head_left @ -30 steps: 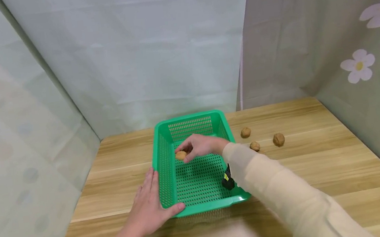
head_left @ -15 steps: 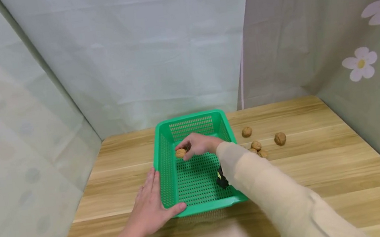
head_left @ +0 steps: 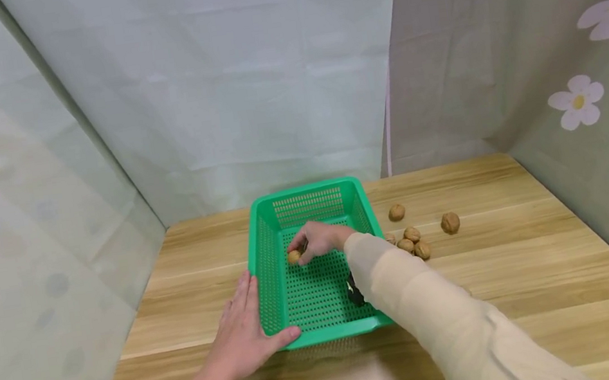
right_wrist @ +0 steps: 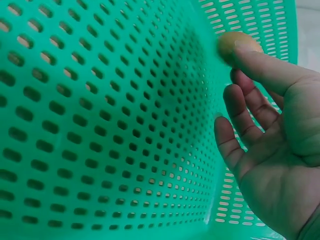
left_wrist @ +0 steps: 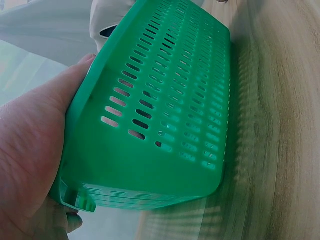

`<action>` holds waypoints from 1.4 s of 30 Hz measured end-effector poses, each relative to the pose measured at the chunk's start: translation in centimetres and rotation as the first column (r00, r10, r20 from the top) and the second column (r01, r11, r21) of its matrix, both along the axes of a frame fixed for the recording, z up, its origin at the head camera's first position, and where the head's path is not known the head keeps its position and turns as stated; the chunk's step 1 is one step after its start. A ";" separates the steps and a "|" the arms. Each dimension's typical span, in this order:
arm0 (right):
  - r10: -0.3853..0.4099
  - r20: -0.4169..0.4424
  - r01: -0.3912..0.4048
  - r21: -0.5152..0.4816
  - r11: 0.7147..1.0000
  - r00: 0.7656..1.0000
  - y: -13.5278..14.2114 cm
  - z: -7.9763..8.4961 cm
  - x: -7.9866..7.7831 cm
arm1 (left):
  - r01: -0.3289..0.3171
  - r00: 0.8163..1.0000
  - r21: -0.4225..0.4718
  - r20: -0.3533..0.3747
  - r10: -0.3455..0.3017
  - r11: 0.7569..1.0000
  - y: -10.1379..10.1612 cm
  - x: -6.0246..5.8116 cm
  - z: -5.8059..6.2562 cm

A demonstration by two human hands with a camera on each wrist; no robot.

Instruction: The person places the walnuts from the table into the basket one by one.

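My right hand (head_left: 320, 240) is inside the green plastic basket (head_left: 333, 335), pinching a walnut (head_left: 294, 257) between thumb and fingertips. The right wrist view has this walnut (right_wrist: 240, 46) low inside the basket, by a perforated wall; whether it touches the basket floor I cannot tell. The other fingers are loosely bent below it. At the basket's near left corner, my left hand (head_left: 237, 332) rests on the rim, fingers straight along the left side and thumb over the front edge. The left wrist view shows that hand (left_wrist: 30, 135) against the rim (left_wrist: 82, 95).
Several walnuts (head_left: 422, 250) lie on the wooden table (head_left: 529, 288) right of the basket, partly hidden by the right sleeve (head_left: 412, 291). One walnut (head_left: 450, 223) lies apart farther right. Fabric walls (head_left: 267, 91) rise behind and beside the table.
My right hand has moved slightly nearer with the walnut and lower in the basket. The right forearm has shifted left, uncovering more walnuts on the table. My left hand stays at the corner.
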State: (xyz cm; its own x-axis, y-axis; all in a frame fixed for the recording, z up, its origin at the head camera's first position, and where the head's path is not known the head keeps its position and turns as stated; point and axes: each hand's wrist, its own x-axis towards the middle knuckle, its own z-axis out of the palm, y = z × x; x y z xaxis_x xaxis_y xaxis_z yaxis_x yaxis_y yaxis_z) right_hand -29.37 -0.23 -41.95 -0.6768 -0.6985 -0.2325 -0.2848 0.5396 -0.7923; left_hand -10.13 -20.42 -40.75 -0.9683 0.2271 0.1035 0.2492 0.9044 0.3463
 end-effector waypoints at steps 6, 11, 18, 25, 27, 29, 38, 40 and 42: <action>-0.015 -0.014 0.015 0.007 1.000 1.000 0.0 -0.3 0.1 | 0.001 1.000 0.006 -0.002 -0.001 1.000 0.2 0.1 -0.1; -0.042 0.001 0.042 -0.092 0.995 0.999 0.2 0.5 0.1 | 0.006 1.000 0.001 0.003 -0.006 1.000 0.2 0.1 -0.1; -0.059 0.016 0.061 -0.188 0.980 0.998 0.7 4.0 0.2 | 0.019 1.000 0.009 0.016 -0.019 1.000 0.1 -0.1 0.0; -0.043 -0.016 0.038 -0.243 0.969 0.999 4.8 9.0 0.7 | 0.010 1.000 0.011 0.019 -0.010 1.000 -0.1 -0.1 0.0; -0.049 -0.053 0.035 -0.240 0.970 0.997 6.9 10.0 0.8 | 0.008 1.000 0.006 0.016 -0.008 1.000 0.0 -0.1 0.0; -0.067 -0.081 0.047 -0.225 0.973 0.994 9.3 10.6 1.1 | 0.009 1.000 -0.002 0.006 -0.009 1.000 0.0 -0.1 0.1; -0.268 -0.162 0.239 -0.178 0.954 0.949 20.8 9.2 2.4 | 0.011 1.000 -0.011 -0.010 -0.011 1.000 -0.1 -0.1 0.2; -0.321 -0.165 0.292 -0.177 0.940 0.933 23.0 8.4 2.7 | 0.011 1.000 -0.005 -0.006 -0.011 1.000 -0.1 -0.1 0.1; -0.365 -0.166 0.338 -0.171 0.926 0.916 25.0 7.6 3.2 | 0.010 1.000 -0.002 -0.003 -0.010 1.000 -0.1 -0.1 0.1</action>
